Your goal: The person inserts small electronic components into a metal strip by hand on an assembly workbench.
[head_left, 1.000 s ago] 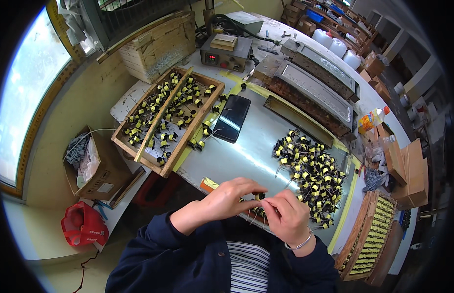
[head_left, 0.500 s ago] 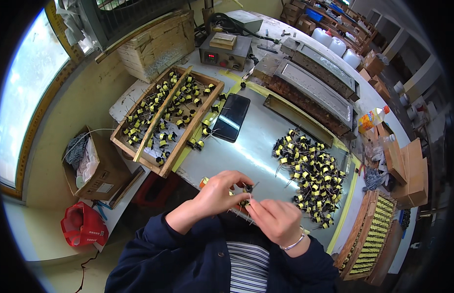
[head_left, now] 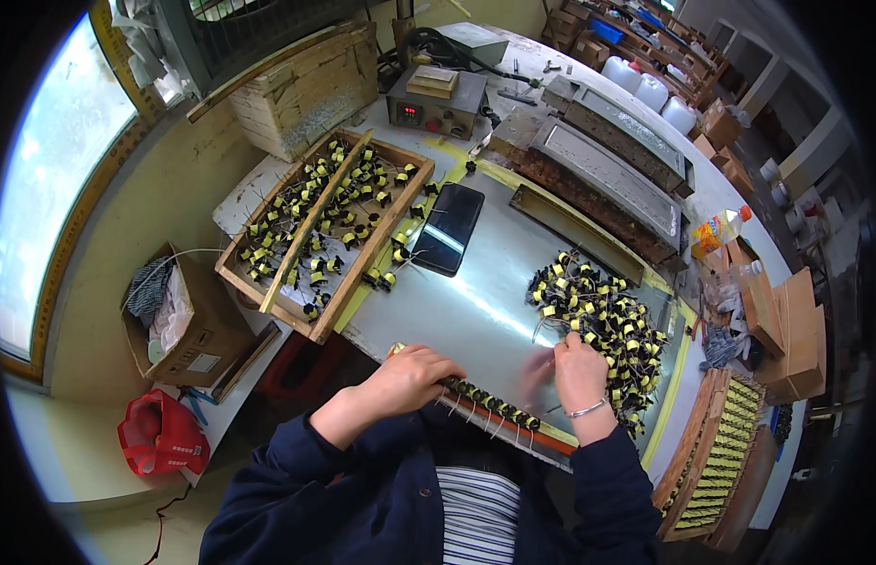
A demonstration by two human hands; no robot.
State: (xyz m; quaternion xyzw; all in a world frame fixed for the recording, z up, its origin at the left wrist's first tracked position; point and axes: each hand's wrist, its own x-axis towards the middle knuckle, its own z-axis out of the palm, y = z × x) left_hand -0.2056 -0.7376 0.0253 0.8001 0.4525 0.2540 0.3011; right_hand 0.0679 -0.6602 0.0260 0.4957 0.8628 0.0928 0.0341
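Observation:
Along the near edge of the work surface runs a row of small black-and-yellow wire-leaded coils (head_left: 494, 405), their pale leads hanging down toward me. My left hand (head_left: 410, 379) is closed over the row's left end, its fingertips on the coils there. On the right, my right hand (head_left: 581, 377) has its thumb and fingers pinched together at the left side of a heaped pile of similar coils (head_left: 617, 348). Thin leads show beside those fingertips, but what they hold is hidden. A silver bracelet (head_left: 586, 409) circles my right wrist.
A wooden tray (head_left: 363, 282) with more coils stands at the left, beside a dark phone (head_left: 449, 229). Behind the metal sheet sit long metal troughs (head_left: 608, 174) and a control box (head_left: 438, 99). A wooden rack (head_left: 678, 461) of neatly lined coils lies at the right.
My hands have parted from working on one coil together. The right has moved right to the pile; the left has lowered onto the coil row, which now shows along the edge.

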